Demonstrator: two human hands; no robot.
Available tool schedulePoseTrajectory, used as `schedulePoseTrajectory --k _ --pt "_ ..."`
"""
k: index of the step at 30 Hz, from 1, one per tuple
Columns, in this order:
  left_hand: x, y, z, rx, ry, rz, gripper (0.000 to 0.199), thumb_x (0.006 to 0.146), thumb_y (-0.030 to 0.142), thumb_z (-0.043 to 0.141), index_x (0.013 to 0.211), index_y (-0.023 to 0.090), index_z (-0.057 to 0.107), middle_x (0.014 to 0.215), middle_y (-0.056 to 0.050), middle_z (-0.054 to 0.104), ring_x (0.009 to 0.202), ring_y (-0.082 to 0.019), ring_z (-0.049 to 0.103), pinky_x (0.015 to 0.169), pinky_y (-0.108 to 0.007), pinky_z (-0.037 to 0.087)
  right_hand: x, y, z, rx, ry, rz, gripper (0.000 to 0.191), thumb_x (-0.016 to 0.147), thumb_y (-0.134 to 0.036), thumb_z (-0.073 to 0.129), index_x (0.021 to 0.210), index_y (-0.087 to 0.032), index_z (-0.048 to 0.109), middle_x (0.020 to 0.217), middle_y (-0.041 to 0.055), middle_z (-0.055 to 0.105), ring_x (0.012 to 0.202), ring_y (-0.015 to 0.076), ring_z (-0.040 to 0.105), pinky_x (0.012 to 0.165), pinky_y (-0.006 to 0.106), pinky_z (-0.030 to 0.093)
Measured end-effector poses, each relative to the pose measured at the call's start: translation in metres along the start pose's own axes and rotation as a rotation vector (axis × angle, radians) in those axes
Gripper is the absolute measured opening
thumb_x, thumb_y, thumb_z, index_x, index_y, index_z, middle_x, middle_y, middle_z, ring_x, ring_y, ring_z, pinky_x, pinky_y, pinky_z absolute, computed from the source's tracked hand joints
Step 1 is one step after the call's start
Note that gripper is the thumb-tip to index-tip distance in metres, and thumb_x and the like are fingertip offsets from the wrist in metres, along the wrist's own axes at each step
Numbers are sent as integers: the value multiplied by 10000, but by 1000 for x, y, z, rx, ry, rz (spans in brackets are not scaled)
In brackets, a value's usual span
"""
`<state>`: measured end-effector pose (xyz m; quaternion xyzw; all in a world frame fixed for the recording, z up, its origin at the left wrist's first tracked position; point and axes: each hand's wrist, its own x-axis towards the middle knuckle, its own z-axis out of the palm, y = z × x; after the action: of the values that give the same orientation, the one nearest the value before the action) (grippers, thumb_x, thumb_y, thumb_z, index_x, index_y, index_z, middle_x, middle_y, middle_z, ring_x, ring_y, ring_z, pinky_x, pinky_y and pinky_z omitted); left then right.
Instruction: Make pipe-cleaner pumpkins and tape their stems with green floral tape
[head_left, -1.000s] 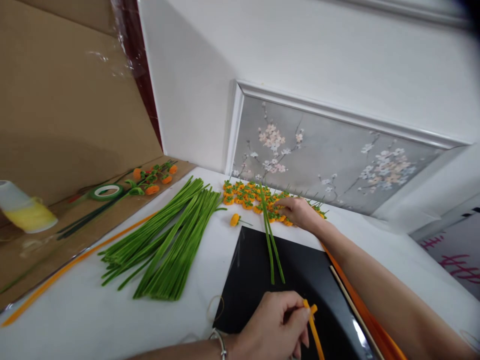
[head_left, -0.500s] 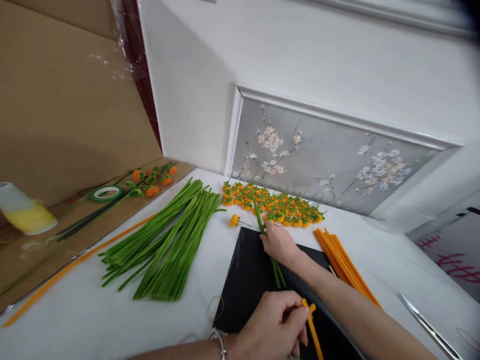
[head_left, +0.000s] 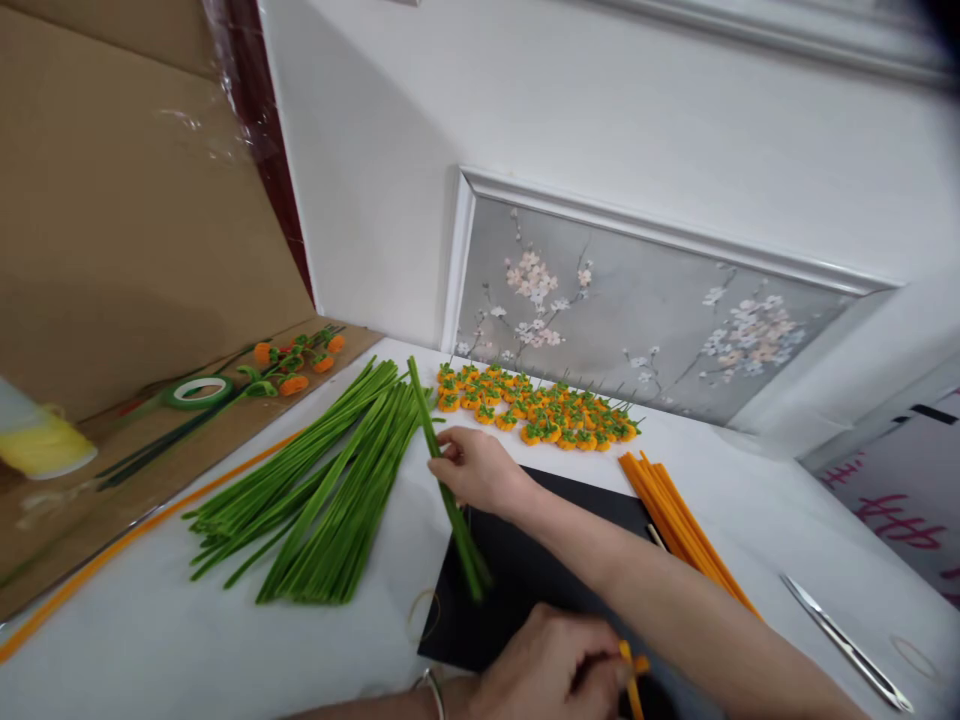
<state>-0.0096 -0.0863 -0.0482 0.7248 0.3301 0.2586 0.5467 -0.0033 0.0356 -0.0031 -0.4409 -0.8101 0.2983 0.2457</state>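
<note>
My right hand is closed on a few green pipe cleaners, held at a slant above the left edge of a black mat. To its left lies a large pile of green pipe cleaners. Low in the view, my left hand pinches orange pipe cleaners that cross near its fingertips; their lower part leaves the frame. Behind the mat stand many small orange pompom flowers with green tops and thin stems.
A bundle of orange pipe cleaners lies right of the mat, and tweezers farther right. At left, cardboard carries green tape, finished orange flowers and a yellow-and-white container. A wall with a framed floral panel stands behind.
My right hand has moved left with the green pipe cleaners, from over the mat toward the green pile. My left hand has shifted slightly down and right, keeping the orange pipe cleaners.
</note>
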Motion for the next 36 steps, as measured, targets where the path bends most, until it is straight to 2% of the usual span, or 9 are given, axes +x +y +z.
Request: schedulePoseTrajectory --k 3,5,9,13,16,20,26,30,36 --pt "-2 -2 1 -16 -167 158 201 795 192 485 599 169 446 603 30 428 572 -89 429 532 -193 303 24 -13 19 54 -43 21 240 920 -233 485 1119 -117 553 689 2 658 485 84 607 464 182 484" --pt "-2 -5 2 -31 -190 166 184 801 210 496 622 166 486 628 23 454 598 -95 444 552 -191 320 27 -19 27 52 -80 17 277 945 -261 464 1148 -90 542 705 15 668 478 74 607 465 176 497" --pt "0 -8 2 3 -95 63 195 795 189 478 621 144 555 551 39 419 507 -72 388 471 -172 286 7 -10 19 -65 -125 -12 178 877 -285 585 967 -148 654 726 16 683 602 109 659 593 202 522" --pt "1 -6 3 20 -2 6 209 772 143 466 635 125 623 520 46 440 481 -58 394 451 -154 273 -13 26 -5 -295 26 25 163 895 -198 515 990 -164 644 1044 112 655 956 219 632 820 316 462" --pt "1 -3 4 7 45 -49 219 770 153 476 640 124 649 536 34 497 493 -61 439 446 -145 283 -10 51 -14 -428 119 96 212 903 -212 501 1082 -163 603 1081 128 627 947 225 620 787 315 439" --pt "2 -1 3 -5 52 -64 222 776 167 481 648 124 658 536 32 515 483 -59 447 446 -137 296 2 65 -12 -553 139 108 119 887 -248 541 942 -216 642 990 60 644 854 186 624 667 256 410" --pt "4 -5 4 -1 44 -54 218 763 141 472 648 123 657 545 30 515 499 -61 457 441 -135 289 8 59 -28 -731 172 -7 200 951 -248 428 992 -234 624 976 56 632 878 186 587 615 253 371" --pt "4 -8 6 -5 46 -45 210 760 137 475 634 128 644 521 42 482 480 -53 433 434 -134 279 22 51 -45 -864 165 -132 218 942 -201 435 960 -205 652 984 100 615 960 229 525 694 303 374" --pt "2 -9 2 4 4 -12 201 778 160 486 617 129 602 509 53 406 480 -53 376 415 -149 240 52 38 -39 -976 82 -355 209 899 -106 473 890 -157 675 1037 127 608 1016 246 468 808 369 350"
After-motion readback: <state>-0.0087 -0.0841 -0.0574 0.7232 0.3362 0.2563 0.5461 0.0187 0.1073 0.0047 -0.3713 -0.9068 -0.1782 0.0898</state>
